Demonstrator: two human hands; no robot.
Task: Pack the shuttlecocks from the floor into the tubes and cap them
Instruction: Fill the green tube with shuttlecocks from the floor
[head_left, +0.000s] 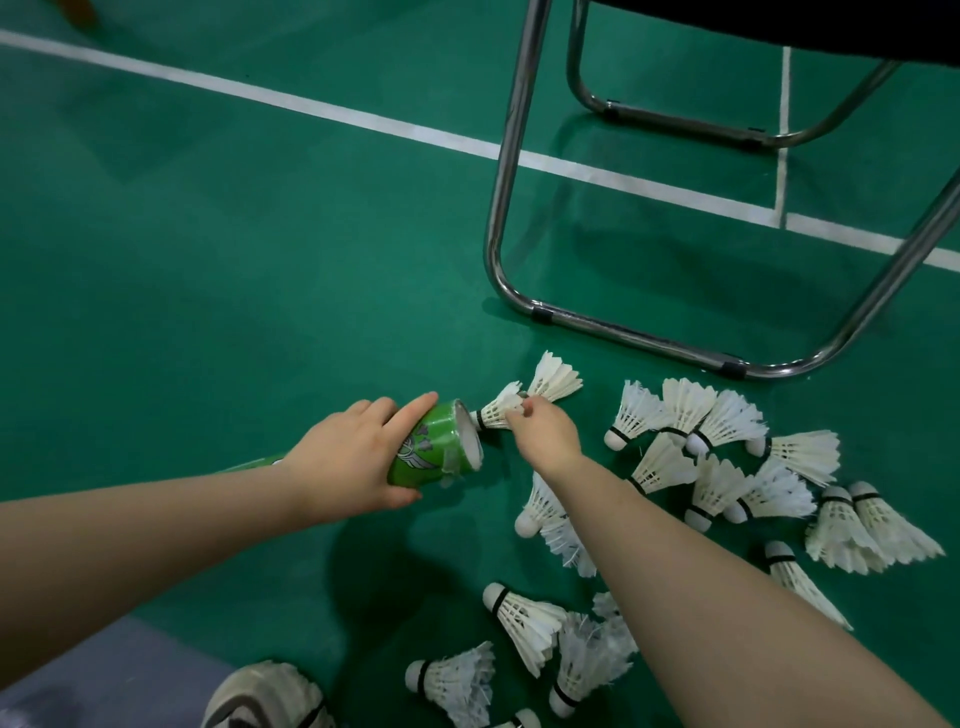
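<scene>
The light is soft, a bit dim, and comes from above. The smooth green court floor (208, 260) looks darker near the left and top edges. Soft dark shadows lie on it below the bare forearms (156, 530) and under the shiny bent-tube metal chair frame (506, 156) (thin bright streaks of glare run along the frame). The white feather shuttlecocks (639, 415) are the brightest things and look a little washed out. The glossy green cardboard tube (423, 452) has a small shine. The painted white floor line (311, 106) bends, because the wide lens curves things. The corners look blurry.
</scene>
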